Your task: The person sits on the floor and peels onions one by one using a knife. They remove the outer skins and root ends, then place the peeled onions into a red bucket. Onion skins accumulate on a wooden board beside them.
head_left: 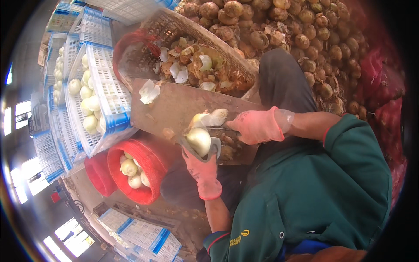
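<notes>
My left hand (201, 171), in a pink glove with grey fingertips, is closed around a pale, mostly peeled onion (199, 142). A piece of onion skin (204, 119) hangs off the onion's upper side. My right hand (256, 126), gloved in pink as well, grips a knife (216, 128); its handle is hidden in the fist and its thin blade reaches left to the onion and skin. Both hands are above a worn brown board (152, 114). A loose white peel (149, 91) lies at the board's far left corner.
Beyond the board, a basket (157, 22) holds onion skins. Unpeeled onions (305, 41) are heaped at far right. Peeled onions (91, 105) fill a white and blue crate (118, 94) at left. A red sack (150, 159) with peeled onions stands nearer. Red net bags (384, 83) lie along the right.
</notes>
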The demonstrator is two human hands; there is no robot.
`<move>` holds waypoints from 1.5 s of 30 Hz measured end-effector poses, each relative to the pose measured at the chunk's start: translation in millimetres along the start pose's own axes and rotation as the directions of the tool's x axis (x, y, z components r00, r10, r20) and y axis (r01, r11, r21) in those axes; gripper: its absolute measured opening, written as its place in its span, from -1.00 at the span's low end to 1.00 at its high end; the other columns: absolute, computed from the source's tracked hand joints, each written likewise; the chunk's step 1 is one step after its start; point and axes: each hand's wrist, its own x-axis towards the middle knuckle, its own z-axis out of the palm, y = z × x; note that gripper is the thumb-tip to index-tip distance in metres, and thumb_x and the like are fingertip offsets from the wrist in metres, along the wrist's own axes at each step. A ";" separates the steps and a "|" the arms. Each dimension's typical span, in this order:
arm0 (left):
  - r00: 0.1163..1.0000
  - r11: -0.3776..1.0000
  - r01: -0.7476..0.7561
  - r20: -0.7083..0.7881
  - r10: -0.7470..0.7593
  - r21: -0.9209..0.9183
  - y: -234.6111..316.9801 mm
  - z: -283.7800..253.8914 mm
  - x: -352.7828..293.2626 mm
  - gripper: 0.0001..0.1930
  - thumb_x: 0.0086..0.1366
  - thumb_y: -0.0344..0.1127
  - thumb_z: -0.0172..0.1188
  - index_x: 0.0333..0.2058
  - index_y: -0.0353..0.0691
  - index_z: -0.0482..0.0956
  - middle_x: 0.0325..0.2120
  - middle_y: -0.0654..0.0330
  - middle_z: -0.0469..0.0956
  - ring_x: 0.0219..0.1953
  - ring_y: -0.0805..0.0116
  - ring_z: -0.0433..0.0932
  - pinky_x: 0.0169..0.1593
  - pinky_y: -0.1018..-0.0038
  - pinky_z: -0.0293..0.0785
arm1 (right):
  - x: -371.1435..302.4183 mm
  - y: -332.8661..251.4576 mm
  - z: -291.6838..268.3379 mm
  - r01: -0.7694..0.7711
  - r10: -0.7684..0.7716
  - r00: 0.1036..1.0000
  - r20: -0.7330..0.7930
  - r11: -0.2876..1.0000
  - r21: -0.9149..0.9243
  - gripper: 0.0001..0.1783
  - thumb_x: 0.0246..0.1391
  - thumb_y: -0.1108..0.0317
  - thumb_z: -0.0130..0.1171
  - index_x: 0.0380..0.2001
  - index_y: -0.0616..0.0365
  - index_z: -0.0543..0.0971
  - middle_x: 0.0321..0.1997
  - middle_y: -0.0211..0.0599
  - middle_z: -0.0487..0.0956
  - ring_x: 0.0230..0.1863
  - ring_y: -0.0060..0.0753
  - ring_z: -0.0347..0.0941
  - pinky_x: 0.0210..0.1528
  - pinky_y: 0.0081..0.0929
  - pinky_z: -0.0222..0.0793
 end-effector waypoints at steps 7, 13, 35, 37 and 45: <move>0.990 0.997 0.077 -0.115 -0.076 0.009 -2.4 19.2 15.3 -0.05 -0.02 -0.04 0.41 0.27 -0.19 0.07 0.03 -0.18 0.30 0.07 -0.15 0.33 0.07 0.11 0.33 | -7.1 -22.8 -1.6 -0.104 0.104 0.994 -0.012 0.993 0.057 -0.49 0.00 0.36 0.09 0.01 0.40 0.29 -0.40 -0.13 0.52 -0.32 -0.19 0.52 -0.30 -0.37 0.41; 0.976 1.000 -0.020 -0.216 0.019 -0.003 -4.0 27.0 19.8 -0.03 -0.11 -0.14 0.45 0.25 -0.21 0.10 0.01 -0.14 0.33 0.04 -0.13 0.36 0.06 0.11 0.34 | 4.9 -5.8 0.1 0.065 -0.054 0.985 -0.165 0.996 0.062 -0.69 -0.15 0.45 0.08 -0.29 0.34 0.32 -0.57 -0.15 0.47 -0.45 -0.15 0.47 -0.40 -0.32 0.37; 0.987 0.804 -0.148 -0.139 0.082 -0.575 -36.6 21.9 31.0 -0.11 -0.20 -0.34 0.46 0.18 -0.36 0.28 0.06 0.09 0.41 0.04 0.25 0.43 0.10 0.39 0.38 | 28.1 40.7 -51.5 -0.172 0.124 0.980 0.157 0.920 0.352 -0.54 -0.04 0.24 0.06 0.00 0.02 0.53 -0.20 -0.22 0.61 -0.20 -0.22 0.52 -0.17 -0.39 0.41; 0.988 0.681 -0.151 -0.099 0.116 -0.717 -31.7 16.3 29.6 -0.13 -0.13 -0.26 0.41 0.18 -0.42 0.25 0.07 0.08 0.38 0.03 0.23 0.42 0.09 0.38 0.39 | 19.5 37.8 -58.2 -0.203 0.155 0.976 0.152 0.900 0.385 -0.55 -0.02 0.23 0.07 0.00 0.04 0.53 -0.18 -0.20 0.61 -0.17 -0.24 0.52 -0.13 -0.41 0.39; 0.981 0.170 -0.020 0.014 0.195 -0.985 -14.4 7.0 30.0 -0.16 0.04 -0.11 0.27 0.24 -0.36 0.13 0.08 -0.08 0.30 0.09 0.00 0.39 0.08 0.05 0.46 | 15.3 49.4 -35.5 0.097 -0.045 0.994 -0.098 0.766 0.636 -0.63 0.10 0.22 0.10 -0.01 -0.04 0.55 -0.21 -0.38 0.63 -0.26 -0.51 0.49 -0.17 -0.53 0.38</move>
